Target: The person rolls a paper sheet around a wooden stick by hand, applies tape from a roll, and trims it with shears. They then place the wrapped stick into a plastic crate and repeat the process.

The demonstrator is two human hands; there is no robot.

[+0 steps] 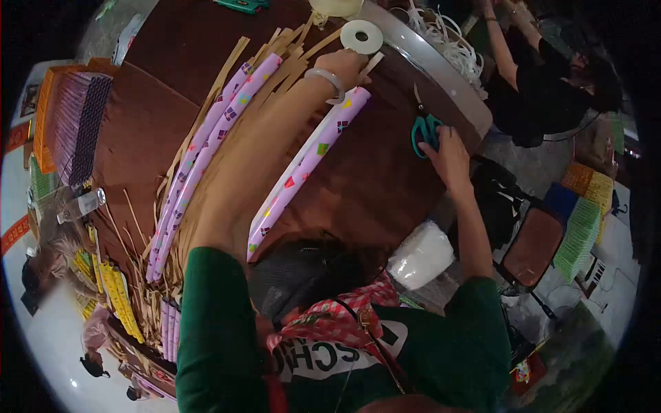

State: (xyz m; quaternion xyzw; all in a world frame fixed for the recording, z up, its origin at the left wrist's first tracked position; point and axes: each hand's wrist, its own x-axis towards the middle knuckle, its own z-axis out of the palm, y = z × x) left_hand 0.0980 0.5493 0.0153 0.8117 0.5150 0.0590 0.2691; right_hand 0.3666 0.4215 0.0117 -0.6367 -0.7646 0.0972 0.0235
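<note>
My left hand (346, 66), with a pale bracelet at the wrist, is closed just below a white tape roll (361, 36). A short pale strip (372, 65) shows beside its fingers; what they grip is hidden. Right below this hand lies the top end of a lilac patterned tube (310, 165), slanting down toward my body. At the right, my right hand (449, 155) grips the teal handles of a pair of scissors (425, 131), thumb and fingers about one handle. The blades point up, away from me.
Two more lilac tubes (206, 162) lie on flat brown strips (231, 69) left of my left arm. White strips (447, 48) are heaped beyond the table's metal edge (434, 58). A clear plastic bundle (421, 255) is near my body. Another person (533, 76) is at upper right.
</note>
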